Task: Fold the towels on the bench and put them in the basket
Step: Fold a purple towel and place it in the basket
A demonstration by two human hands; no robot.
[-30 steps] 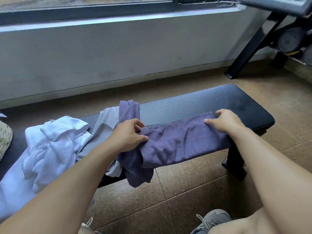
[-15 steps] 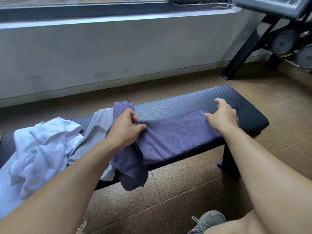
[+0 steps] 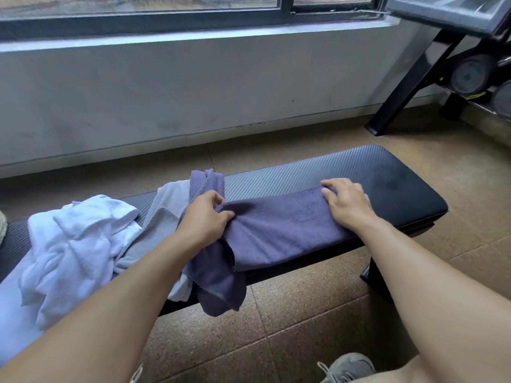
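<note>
Here both hands work on the purple towel (image 3: 279, 225), which lies lengthwise across the black padded bench (image 3: 359, 172). The left hand (image 3: 204, 219) has its grip closed on a bunched fold of the purple cloth, thumb and fingers pinching it so that creases fan out from the pinch. To the right of that grip the towel runs flat along the bench as far as the right hand (image 3: 347, 204); below the grip a loose end hangs off the near edge of the bench toward the floor (image 3: 276, 327), and beyond the grip another strip of the same purple cloth stands up in a short ridge. The right hand's grip is curled over the towel's far right end, fingertips bent down on its top edge and thumb tucked against the cloth, holding that end on the padding. Left of the left grip a grey towel (image 3: 163, 214) lies partly under the purple one, and further left a crumpled white towel (image 3: 80, 244) is heaped on the bench. A grey shoe (image 3: 348, 366) shows near the bottom edge, below the right forearm.
</note>
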